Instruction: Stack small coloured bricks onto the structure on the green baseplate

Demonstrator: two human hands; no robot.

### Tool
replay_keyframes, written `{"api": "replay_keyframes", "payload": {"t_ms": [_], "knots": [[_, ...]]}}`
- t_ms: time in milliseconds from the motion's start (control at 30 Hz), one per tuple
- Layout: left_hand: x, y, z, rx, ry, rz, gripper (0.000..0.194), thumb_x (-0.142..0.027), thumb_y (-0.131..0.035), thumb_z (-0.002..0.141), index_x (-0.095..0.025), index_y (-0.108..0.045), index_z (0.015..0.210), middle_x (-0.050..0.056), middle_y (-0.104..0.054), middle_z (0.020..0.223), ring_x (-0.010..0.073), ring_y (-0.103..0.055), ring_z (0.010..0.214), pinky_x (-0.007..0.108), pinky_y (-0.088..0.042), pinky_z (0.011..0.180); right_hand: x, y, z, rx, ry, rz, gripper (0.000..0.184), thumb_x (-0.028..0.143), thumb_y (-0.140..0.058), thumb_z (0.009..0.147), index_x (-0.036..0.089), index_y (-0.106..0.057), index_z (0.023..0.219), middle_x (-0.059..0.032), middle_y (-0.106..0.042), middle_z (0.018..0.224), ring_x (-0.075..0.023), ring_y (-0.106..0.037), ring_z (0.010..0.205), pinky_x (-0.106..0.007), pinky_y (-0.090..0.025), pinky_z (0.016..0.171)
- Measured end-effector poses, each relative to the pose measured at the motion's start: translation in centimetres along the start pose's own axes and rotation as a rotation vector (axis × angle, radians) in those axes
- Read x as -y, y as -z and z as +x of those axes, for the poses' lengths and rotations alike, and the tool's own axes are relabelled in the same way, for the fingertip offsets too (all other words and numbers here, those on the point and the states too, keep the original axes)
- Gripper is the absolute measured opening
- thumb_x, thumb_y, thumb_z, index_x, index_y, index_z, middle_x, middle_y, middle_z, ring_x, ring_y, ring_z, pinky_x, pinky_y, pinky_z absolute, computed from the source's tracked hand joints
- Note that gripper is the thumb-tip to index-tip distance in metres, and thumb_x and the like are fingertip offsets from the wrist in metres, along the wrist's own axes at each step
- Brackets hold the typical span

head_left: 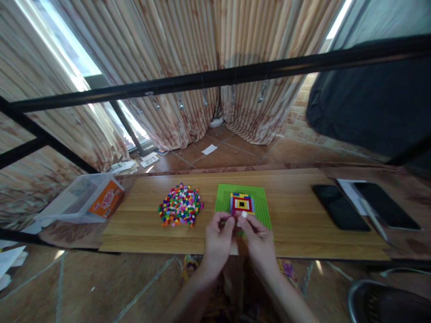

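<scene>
A green baseplate (222, 195) lies on the wooden board, with a square pattern of small bricks (241, 204) in red, yellow, blue, white and black on it. Over the plate's near edge, my right hand (259, 237) pinches a small white brick (244, 214) between thumb and forefinger. Just beside it is my left hand (218, 240), its thumb and forefinger pressed together; whatever they may hold is too small to make out. Both hands cover the near part of the plate. To the left lies a pile of loose coloured bricks (181, 205).
The wooden board (292, 197) spans the table. At its left end stands a clear plastic box (77, 193) with an orange label. Two dark flat devices, a tablet (340, 207) and a phone-like slab (387, 205), lie right, with a pen (373, 220) between. A black bar (202, 80) crosses behind.
</scene>
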State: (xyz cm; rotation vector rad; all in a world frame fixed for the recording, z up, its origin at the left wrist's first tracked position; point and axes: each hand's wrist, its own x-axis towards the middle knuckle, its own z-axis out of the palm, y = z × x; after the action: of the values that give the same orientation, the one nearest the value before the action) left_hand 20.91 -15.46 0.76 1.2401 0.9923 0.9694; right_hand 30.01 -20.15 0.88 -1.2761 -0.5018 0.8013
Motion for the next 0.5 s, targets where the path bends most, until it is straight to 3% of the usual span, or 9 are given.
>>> {"api": "replay_keyframes", "payload": {"t_ms": [100, 200, 333, 433, 500], "knots": [[0.0, 0.0, 2.5, -0.038, -0.120, 0.253, 0.024, -0.035, -0.062, 0.084, -0.018, -0.063, 0.102, 0.006, -0.068, 0.097, 0.0177, -0.065, 0.085, 0.032, -0.053, 0.079, 1.9, 3.3, 3.1, -0.055, 0.080, -0.188, 0.042, 0.052, -0.068, 0.075, 0.018, -0.076, 0.098, -0.0057, -0.075, 0.087, -0.0201, -0.067, 0.076, -0.033, -0.055, 0.069], [0.1, -0.1, 5.3, 0.018, -0.242, 0.449, 0.042, -0.031, -0.063, 0.082, -0.018, -0.057, 0.122, 0.012, -0.063, 0.124, 0.0240, -0.059, 0.116, 0.042, -0.047, 0.101, 3.3, 5.4, 6.3, 0.016, 0.175, -0.360, 0.040, 0.049, -0.067, 0.075, 0.017, -0.074, 0.098, -0.0036, -0.072, 0.078, -0.0174, -0.063, 0.069, -0.031, -0.052, 0.064], [0.7, -1.1, 7.7, 0.196, -0.267, 0.577, 0.067, -0.033, -0.068, 0.079, -0.012, -0.045, 0.138, 0.019, -0.049, 0.144, 0.0296, -0.044, 0.136, 0.050, -0.031, 0.117, 3.4, 5.9, 8.6, 0.163, 0.236, -0.385, 0.039, 0.045, -0.066, 0.076, 0.017, -0.071, 0.102, -0.0034, -0.071, 0.079, -0.0167, -0.063, 0.071, -0.030, -0.052, 0.068], [1.3, -1.7, 8.1, 0.283, -0.239, 0.612, 0.073, -0.034, -0.069, 0.078, -0.012, -0.042, 0.141, 0.019, -0.047, 0.147, 0.0305, -0.043, 0.137, 0.050, -0.033, 0.116, 2.3, 5.9, 9.3, 0.159, 0.213, -0.334, 0.045, 0.043, -0.070, 0.074, 0.018, -0.066, 0.110, -0.0033, -0.072, 0.080, -0.0169, -0.064, 0.071, -0.030, -0.052, 0.068], [1.7, -1.8, 7.8, 0.289, -0.235, 0.624, 0.071, -0.036, -0.067, 0.080, -0.012, -0.042, 0.141, 0.019, -0.048, 0.146, 0.0300, -0.044, 0.136, 0.050, -0.033, 0.116, 1.7, 6.1, 9.8, 0.163, 0.226, -0.368, 0.039, 0.043, -0.069, 0.074, 0.018, -0.067, 0.104, -0.0049, -0.073, 0.083, -0.0181, -0.066, 0.074, -0.032, -0.053, 0.071]]}}
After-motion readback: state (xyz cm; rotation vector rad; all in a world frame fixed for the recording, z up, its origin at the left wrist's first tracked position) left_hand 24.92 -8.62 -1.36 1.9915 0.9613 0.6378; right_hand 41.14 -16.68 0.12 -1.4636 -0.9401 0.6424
